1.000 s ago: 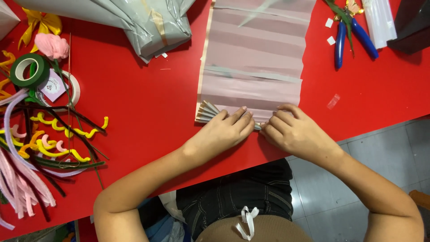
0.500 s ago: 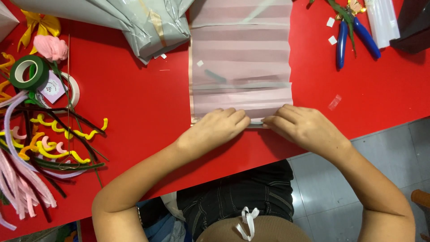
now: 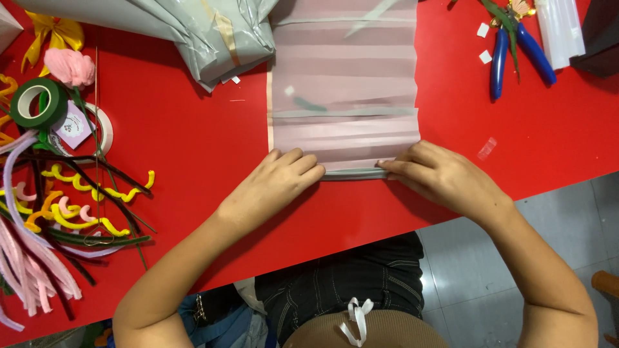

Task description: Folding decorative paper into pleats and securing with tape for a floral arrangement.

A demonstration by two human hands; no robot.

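Observation:
A pale pink sheet of paper (image 3: 345,84) with horizontal creases lies on the red table (image 3: 180,135), its near edge folded into a narrow strip. My left hand (image 3: 277,183) presses the left end of that fold with flat fingers. My right hand (image 3: 432,174) pinches and presses the right end of the same strip. Both hands sit at the sheet's near edge, a hand's width apart.
Grey wrapping paper (image 3: 193,26) lies at the back left. Blue-handled pliers (image 3: 512,48) rest at the back right. At the left are a green tape roll (image 3: 35,103), a pink pompom flower (image 3: 68,64) and several pipe cleaners (image 3: 58,206). The table's near edge runs below my hands.
The sheet has been straightened and spread flatter. My hands have slid apart along the folded near edge, from pinched together at the middle to its two ends.

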